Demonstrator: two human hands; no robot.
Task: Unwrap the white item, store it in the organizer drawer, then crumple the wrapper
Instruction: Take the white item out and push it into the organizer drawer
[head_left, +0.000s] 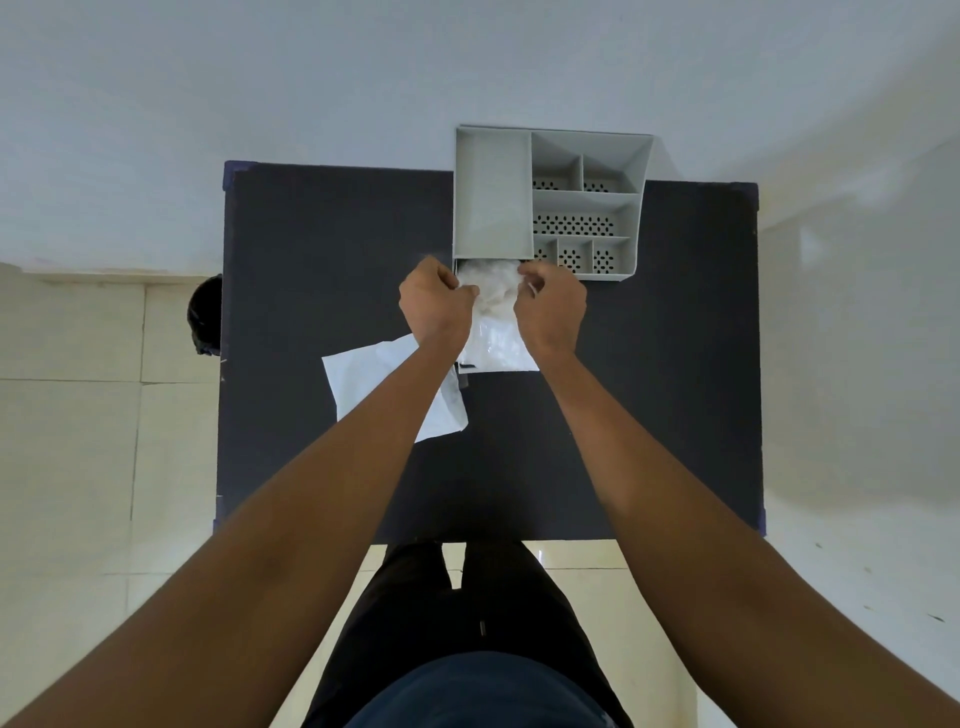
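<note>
Grip: left hand and right hand, both bare, fingers curled shut, each pinching one side of the upper edge of a clear, crinkled plastic wrapper. The two hands are close together, with only the wrapper's mouth between them.

Held item: a white, fluffy, cotton-like wad sits at the wrapper's mouth, between the two sets of knuckles, partly out of the plastic. The lower part of the wrapper hangs or lies below the wrists toward the person; whether it touches the surface cannot be told.

Just beyond the grip: a light grey plastic desk organizer with one long plain compartment on its left and several smaller perforated-bottom compartments on its right. Its small drawer appears pulled open at the near edge, directly behind the white wad; its interior is mostly hidden by the wad and hands.

Below and left of the grip: a flat white paper or plastic sheet, lying under the left forearm.

Under everything: a dark, matte rectangular tabletop.

Further out: pale tiled floor on the left; the person's dark trousers at the near edge.
</note>
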